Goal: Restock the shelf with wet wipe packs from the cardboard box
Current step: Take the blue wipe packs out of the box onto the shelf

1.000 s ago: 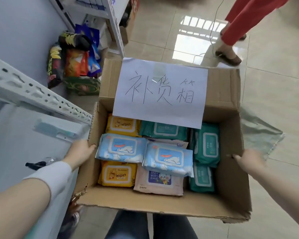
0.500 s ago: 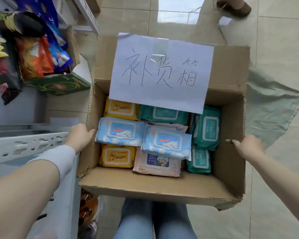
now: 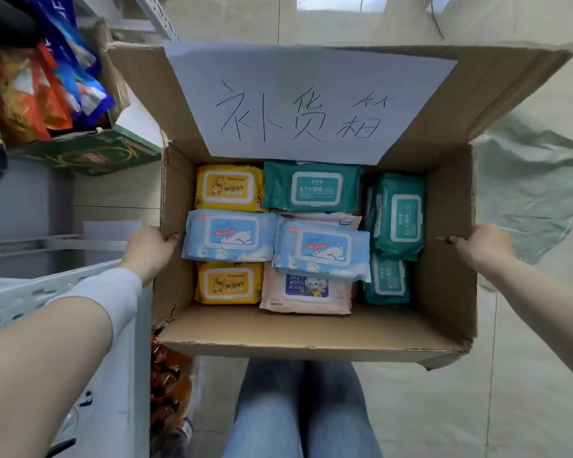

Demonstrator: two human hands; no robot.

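Presently left hand [image 3: 149,251] and right hand [image 3: 483,244] grip opposite rims of cardboard box [image 3: 311,328]; wet wipe packs [image 3: 321,251] inside look soft, slick, fairly light, likely best grasped across the width.

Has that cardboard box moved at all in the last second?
Yes, it seems: forward. The white shelf rail reached beyond the left hand earlier; now it lies back beside the forearm, so the cardboard box has passed it.
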